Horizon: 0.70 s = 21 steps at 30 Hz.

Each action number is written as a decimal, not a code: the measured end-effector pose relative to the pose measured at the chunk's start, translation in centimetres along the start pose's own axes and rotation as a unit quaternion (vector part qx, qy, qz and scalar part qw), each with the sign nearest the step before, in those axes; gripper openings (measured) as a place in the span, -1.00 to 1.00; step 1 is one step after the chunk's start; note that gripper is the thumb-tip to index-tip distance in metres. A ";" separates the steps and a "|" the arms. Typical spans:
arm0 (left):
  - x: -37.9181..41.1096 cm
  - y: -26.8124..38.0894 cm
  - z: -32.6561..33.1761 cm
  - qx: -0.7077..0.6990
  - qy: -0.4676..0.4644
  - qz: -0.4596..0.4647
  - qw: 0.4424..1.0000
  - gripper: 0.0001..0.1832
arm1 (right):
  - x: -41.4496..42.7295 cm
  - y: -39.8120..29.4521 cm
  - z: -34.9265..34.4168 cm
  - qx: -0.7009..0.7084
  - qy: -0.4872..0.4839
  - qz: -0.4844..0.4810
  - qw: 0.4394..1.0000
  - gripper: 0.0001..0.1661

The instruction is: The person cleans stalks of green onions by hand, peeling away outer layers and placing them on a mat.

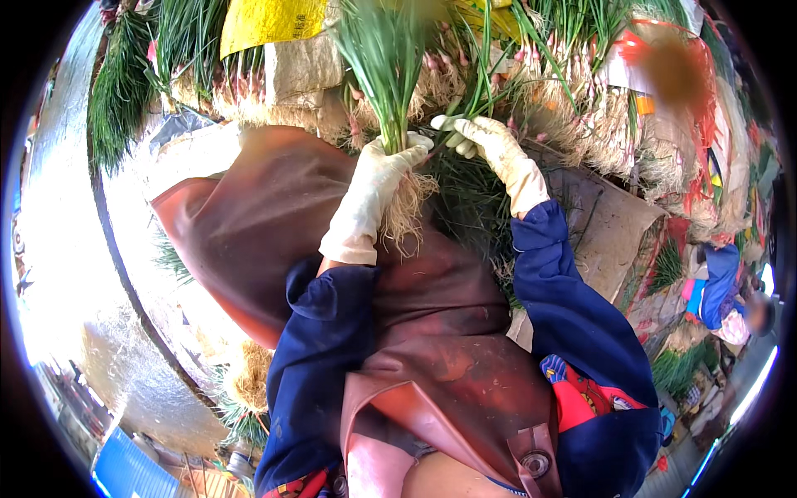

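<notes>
My left hand [383,180], in a pale rubber glove, grips a bunch of green onions [395,93]. Its leaves point up and away, and its stringy roots hang below my fist over the brown apron [274,205]. Just to the right, my right hand [485,143], gloved too, has thumb and fingers together at some green leaves [476,103]; whether it grips them is not clear. Loose dark green leaves [473,199] lie below and between my hands.
Rooted onions with pinkish bulbs [573,112] line the far side, under a yellow woven sack [271,25]. Red plastic strips [703,112] hang at the right. Flattened brown sacking [598,218] lies right of my forearm. Another person [722,292] is at the far right.
</notes>
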<state>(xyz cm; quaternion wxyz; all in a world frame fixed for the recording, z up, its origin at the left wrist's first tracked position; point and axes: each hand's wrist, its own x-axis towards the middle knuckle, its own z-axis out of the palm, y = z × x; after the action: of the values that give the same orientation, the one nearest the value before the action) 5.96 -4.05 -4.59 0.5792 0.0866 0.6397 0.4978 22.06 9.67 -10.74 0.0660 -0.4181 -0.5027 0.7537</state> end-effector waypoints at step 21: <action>-0.8 -0.2 0.0 -0.170 -0.067 -0.054 0.982 -0.75 | -4.6 3.6 -0.6 -0.043 0.056 0.075 0.995 -0.44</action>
<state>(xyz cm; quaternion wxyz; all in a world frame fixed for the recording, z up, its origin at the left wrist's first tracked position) 6.33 -4.70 -4.15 0.6530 -0.0146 0.5090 0.5607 26.58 5.89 -11.19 0.0193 -0.4982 -0.4972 0.7100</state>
